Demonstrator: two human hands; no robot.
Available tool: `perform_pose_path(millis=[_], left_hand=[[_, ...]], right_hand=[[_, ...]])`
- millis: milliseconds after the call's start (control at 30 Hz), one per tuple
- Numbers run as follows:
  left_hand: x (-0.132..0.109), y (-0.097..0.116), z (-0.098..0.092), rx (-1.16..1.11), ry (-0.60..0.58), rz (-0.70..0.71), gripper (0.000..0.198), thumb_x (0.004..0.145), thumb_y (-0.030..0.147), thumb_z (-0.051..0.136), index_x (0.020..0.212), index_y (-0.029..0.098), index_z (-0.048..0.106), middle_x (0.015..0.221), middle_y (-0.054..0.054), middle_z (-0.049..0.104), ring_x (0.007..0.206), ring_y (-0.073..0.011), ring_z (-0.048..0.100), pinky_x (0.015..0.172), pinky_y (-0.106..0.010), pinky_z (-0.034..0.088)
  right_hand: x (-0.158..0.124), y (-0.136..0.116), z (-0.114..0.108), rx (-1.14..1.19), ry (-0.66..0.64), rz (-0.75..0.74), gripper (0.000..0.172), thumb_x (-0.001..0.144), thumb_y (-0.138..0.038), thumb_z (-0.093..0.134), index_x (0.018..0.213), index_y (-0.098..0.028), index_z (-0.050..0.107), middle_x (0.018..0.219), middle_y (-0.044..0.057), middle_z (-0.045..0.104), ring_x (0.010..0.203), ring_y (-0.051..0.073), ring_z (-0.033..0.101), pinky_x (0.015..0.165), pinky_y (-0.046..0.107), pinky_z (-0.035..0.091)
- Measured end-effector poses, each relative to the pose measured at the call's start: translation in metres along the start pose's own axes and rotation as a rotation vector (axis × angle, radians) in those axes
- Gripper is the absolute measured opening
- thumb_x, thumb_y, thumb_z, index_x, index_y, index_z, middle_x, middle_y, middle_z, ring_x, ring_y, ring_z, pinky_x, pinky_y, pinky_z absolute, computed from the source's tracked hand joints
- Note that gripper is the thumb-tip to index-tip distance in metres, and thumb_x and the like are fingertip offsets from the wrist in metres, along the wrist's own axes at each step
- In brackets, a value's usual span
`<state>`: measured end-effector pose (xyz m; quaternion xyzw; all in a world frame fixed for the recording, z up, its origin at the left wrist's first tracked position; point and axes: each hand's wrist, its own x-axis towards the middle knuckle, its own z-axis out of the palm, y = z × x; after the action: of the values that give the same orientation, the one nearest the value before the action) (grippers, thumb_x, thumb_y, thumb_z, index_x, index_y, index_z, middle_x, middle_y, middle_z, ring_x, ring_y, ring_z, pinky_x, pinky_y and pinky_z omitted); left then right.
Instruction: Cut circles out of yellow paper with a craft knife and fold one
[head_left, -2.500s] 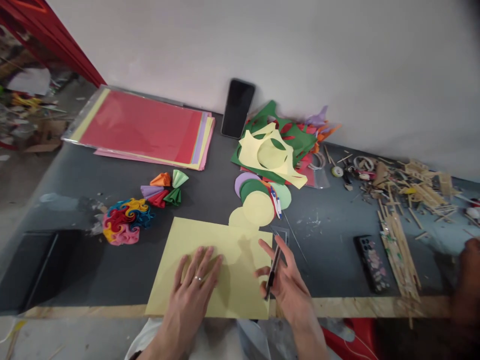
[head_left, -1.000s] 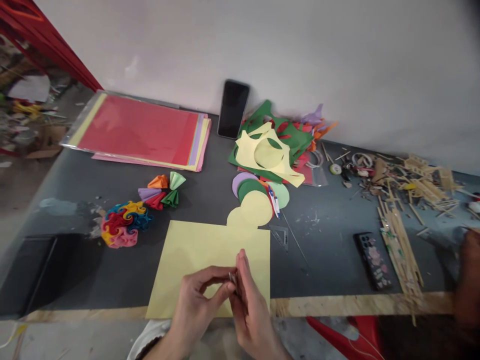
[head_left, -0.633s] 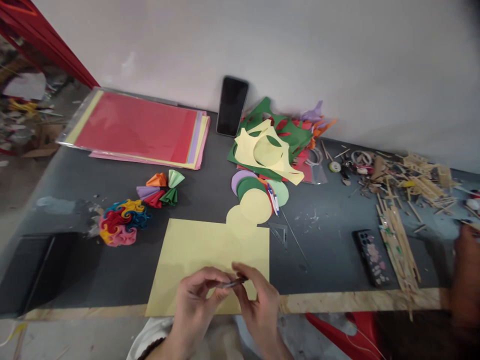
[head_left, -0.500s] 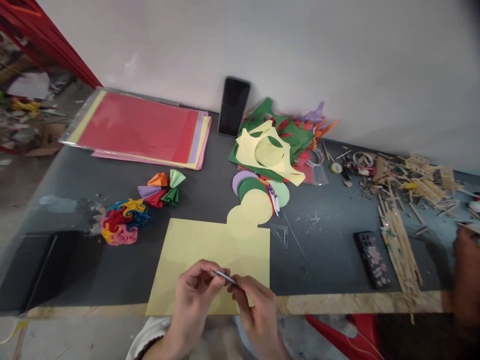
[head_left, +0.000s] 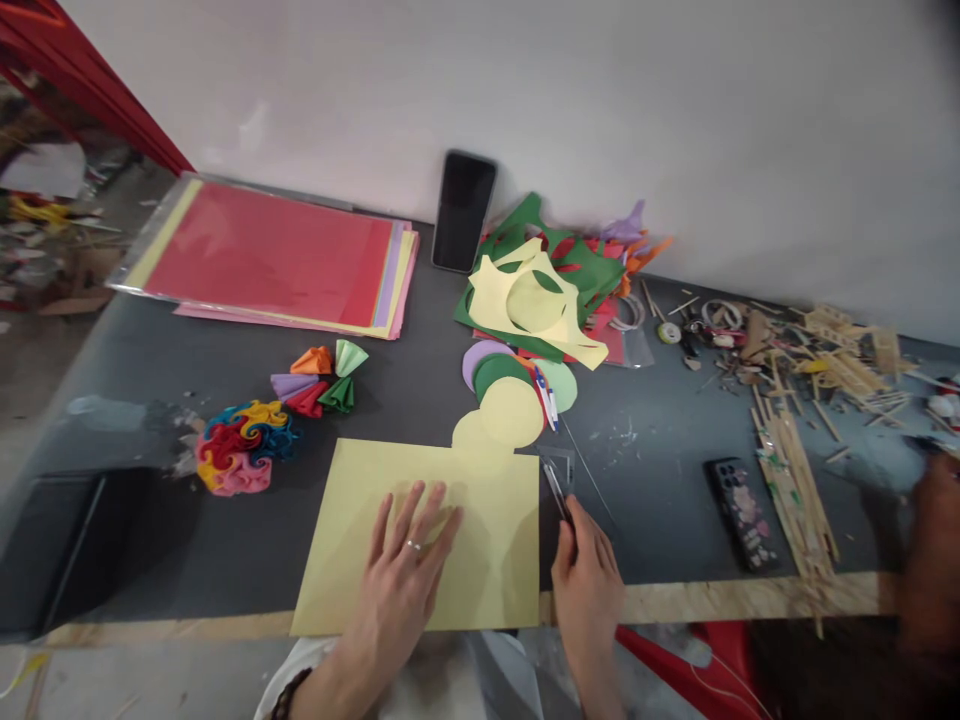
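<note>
My left hand (head_left: 409,565) lies with fingers spread on a sheet of pale yellow paper (head_left: 337,540) at the table's front edge. A ring shows on one finger. My right hand (head_left: 589,570), just past the sheet's right edge, grips a slim silver and dark metal tool (head_left: 556,488), perhaps a drawing compass. Its far end points away from me, over a clear set square (head_left: 568,463) that it partly covers. Beyond the sheet are overlapping paper circles, with a yellow circle (head_left: 512,412) on top and a blue and white pen (head_left: 547,395) beside it.
Coloured sheets in a plastic sleeve (head_left: 270,255) lie back left. A phone (head_left: 463,210) leans on the wall beside paper offcuts (head_left: 555,290). Folded paper pieces (head_left: 307,395) and curled shapes (head_left: 244,450) sit left. Right are another phone (head_left: 742,515), wooden sticks (head_left: 795,490) and another person's hand (head_left: 934,540).
My hands have parted. The left has opened and come down flat on the yellow sheet; the right has carried the slim tool rightward, over the set square.
</note>
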<state>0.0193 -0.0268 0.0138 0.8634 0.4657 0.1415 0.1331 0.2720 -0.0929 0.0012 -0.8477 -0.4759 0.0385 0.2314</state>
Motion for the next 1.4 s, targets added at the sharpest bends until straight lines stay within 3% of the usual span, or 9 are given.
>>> perform_pose_path(millis=[167,333,500,700,800,867,1000,1167,1400], left_hand=[[-0.004,-0.004,0.011,0.104,0.002,-0.003,0.054,0.099,0.018,0.060,0.151,0.031,0.057,0.166,-0.009,0.050,0.156,-0.0283,0.045,0.132,-0.057,0.036],[-0.005,-0.005,0.009,0.136,-0.011,0.015,0.057,0.098,0.016,0.061,0.153,0.030,0.055,0.167,-0.010,0.049,0.157,-0.0303,0.042,0.133,-0.058,0.033],[-0.006,-0.003,0.011,0.158,-0.027,0.022,0.059,0.097,0.016,0.061,0.154,0.029,0.053,0.168,-0.011,0.048,0.157,-0.0311,0.043,0.133,-0.059,0.032],[-0.007,-0.004,0.016,0.115,-0.001,0.005,0.062,0.096,0.016,0.061,0.154,0.031,0.052,0.169,-0.011,0.046,0.158,-0.0324,0.041,0.129,-0.061,0.037],[-0.005,-0.005,0.009,0.002,0.021,0.008,0.066,0.095,0.012,0.060,0.157,0.031,0.050,0.167,-0.012,0.049,0.158,-0.0318,0.042,0.124,-0.055,0.046],[-0.004,-0.003,0.002,-0.198,0.039,-0.025,0.065,0.097,0.013,0.060,0.158,0.033,0.047,0.160,-0.009,0.058,0.152,-0.0278,0.050,0.120,-0.048,0.053],[0.002,0.005,-0.012,-0.830,-0.003,-0.317,0.059,0.098,0.031,0.065,0.154,0.033,0.048,0.134,-0.008,0.077,0.118,-0.0226,0.075,0.096,-0.036,0.066],[0.012,-0.003,-0.023,-1.092,0.036,-0.592,0.018,0.096,0.040,0.069,0.100,0.023,0.074,0.092,-0.004,0.081,0.085,-0.0187,0.078,0.078,-0.027,0.064],[0.005,-0.047,-0.033,-0.444,0.087,-0.311,0.030,0.103,0.021,0.056,0.122,0.033,0.075,0.104,-0.003,0.075,0.099,-0.0158,0.069,0.083,-0.027,0.056]], right_hand=[[0.043,-0.001,-0.001,-0.051,0.021,-0.149,0.036,0.103,-0.034,0.050,0.133,-0.031,0.070,0.124,0.012,0.074,0.117,0.031,0.065,0.106,0.049,0.054],[0.110,0.006,-0.005,-0.080,-0.332,-0.228,0.039,0.096,-0.037,0.060,0.134,-0.031,0.065,0.127,0.010,0.062,0.120,0.032,0.054,0.104,0.051,0.050],[0.132,0.009,-0.004,-0.120,-0.400,-0.257,0.023,0.091,-0.034,0.068,0.112,-0.027,0.063,0.114,0.007,0.064,0.110,0.030,0.057,0.095,0.045,0.049],[0.128,-0.001,-0.014,-0.001,-0.412,-0.156,0.022,0.093,-0.044,0.065,0.100,-0.024,0.059,0.095,0.005,0.068,0.088,0.025,0.066,0.080,0.040,0.053],[0.107,-0.029,-0.021,0.251,-0.305,-0.001,0.035,0.099,-0.049,0.059,0.122,-0.023,0.063,0.096,0.005,0.071,0.077,0.021,0.071,0.073,0.038,0.059],[0.082,-0.057,-0.019,0.541,-0.336,0.092,0.047,0.100,-0.050,0.058,0.141,-0.027,0.058,0.103,0.006,0.071,0.080,0.020,0.074,0.068,0.036,0.065],[0.031,-0.106,-0.008,0.923,-0.582,0.187,0.041,0.096,-0.051,0.066,0.133,-0.033,0.064,0.096,0.004,0.072,0.079,0.022,0.077,0.059,0.035,0.068],[0.041,-0.112,-0.011,0.706,-0.663,-0.188,0.024,0.094,-0.043,0.072,0.115,-0.034,0.076,0.103,0.002,0.081,0.088,0.023,0.077,0.079,0.039,0.067],[0.146,-0.051,0.018,0.037,-0.028,-0.097,0.033,0.098,-0.044,0.061,0.120,-0.022,0.071,0.106,0.009,0.075,0.085,0.021,0.068,0.076,0.034,0.049]])
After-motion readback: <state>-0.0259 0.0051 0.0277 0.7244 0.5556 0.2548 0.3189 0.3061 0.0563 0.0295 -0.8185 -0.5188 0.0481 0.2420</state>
